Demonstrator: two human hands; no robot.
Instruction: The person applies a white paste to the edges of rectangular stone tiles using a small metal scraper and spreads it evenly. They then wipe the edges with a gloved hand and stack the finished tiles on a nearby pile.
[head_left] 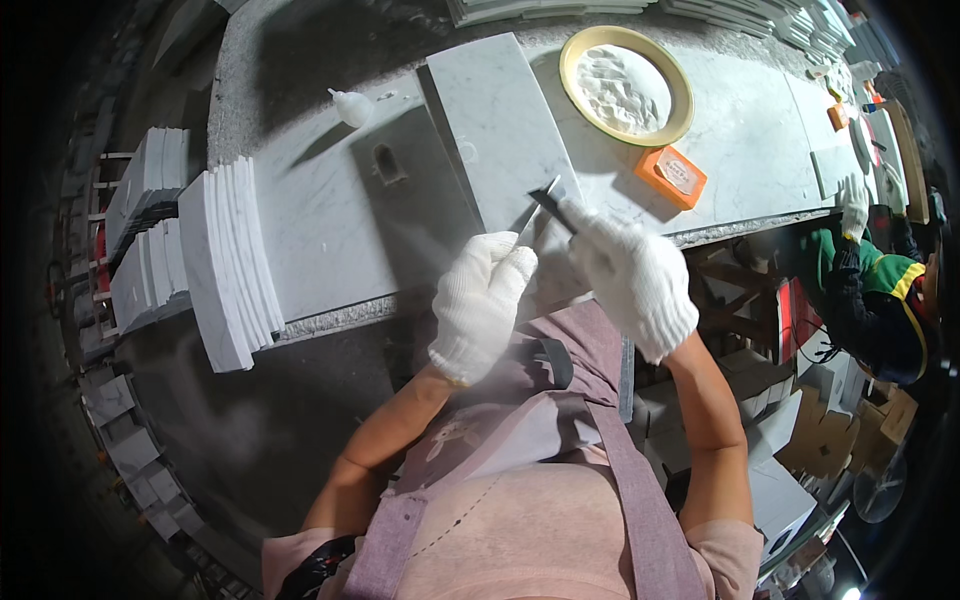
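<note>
My left hand (pixel 480 300), in a white knit glove, is curled shut around a thin grey blade-like piece (pixel 527 222) that sticks out of my fist toward one o'clock. My right hand (pixel 632 275), gloved the same, has its grip closed on a small dark scraper tool (pixel 552 203), whose tip points to ten o'clock and meets the thin piece just above my left fist. Both sit at the near edge of the desk (pixel 330 250), over the low end of a long white marble slab (pixel 500 130) that runs off toward eleven o'clock.

At one o'clock from my hands lies an orange box (pixel 671 176), and past it a yellow-rimmed dish of white powder (pixel 626 85). At ten o'clock stands a small white squeeze bottle (pixel 351 107). At nine o'clock, a stack of curved white marble pieces (pixel 228 265) leans on the desk edge. At three o'clock, another person's gloved hand (pixel 853 205) rests on the desk.
</note>
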